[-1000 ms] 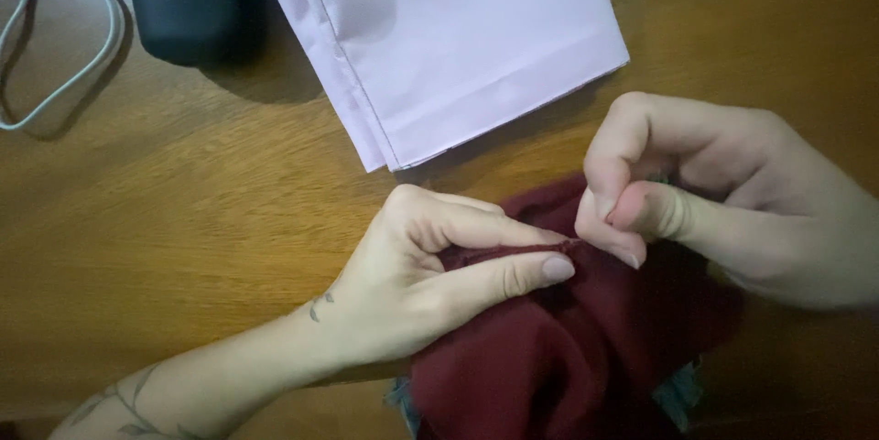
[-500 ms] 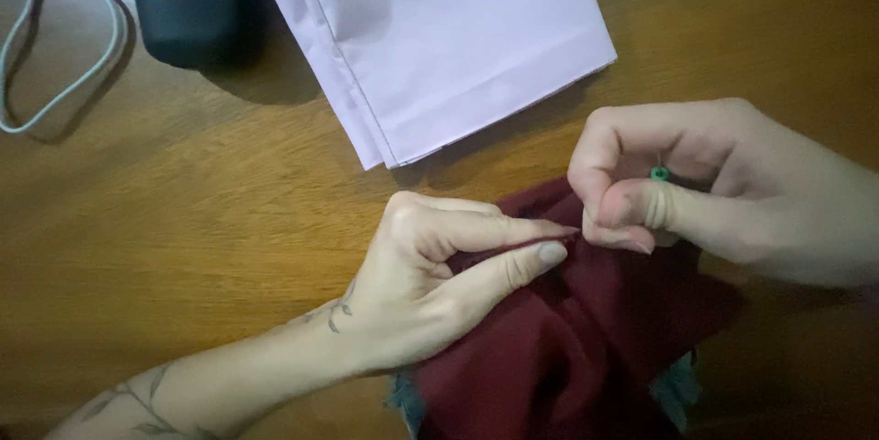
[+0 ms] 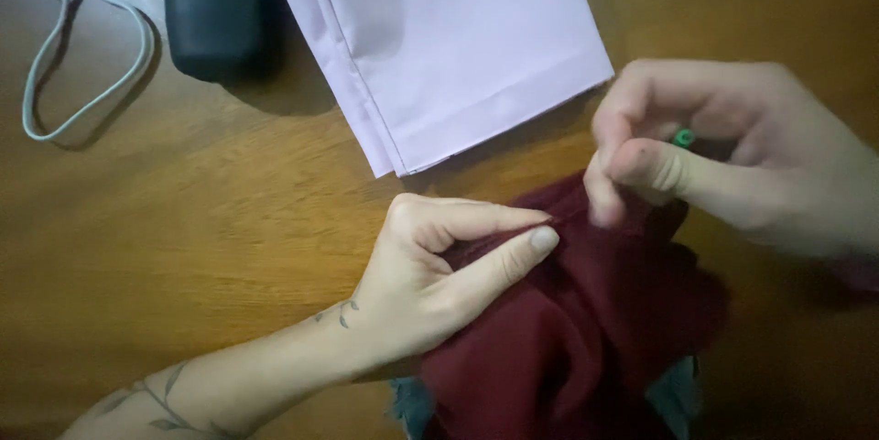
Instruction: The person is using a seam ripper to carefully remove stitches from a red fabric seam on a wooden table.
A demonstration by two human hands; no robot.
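**Pinning a fold in the maroon cloth**

Far off past my left hand (image 3: 430, 275) lies a pale cord (image 3: 87, 65), then a dark case (image 3: 215, 10), then a stack of folded lilac fabric (image 3: 449, 46) on the wooden table (image 3: 183, 220). My left thumb and forefinger are pressed together on a fold of the maroon cloth (image 3: 586, 330), which lies bunched under both hands. Just right of that pinch, my right hand (image 3: 723, 156) is curled tight, fingertips nipping the same edge — a small green-headed pin (image 3: 683, 137) shows between its fingers. I judge I'm midway through pinning this fold. The next move calls for a steady pinch from my left hand and a careful push — clear of my thumb.
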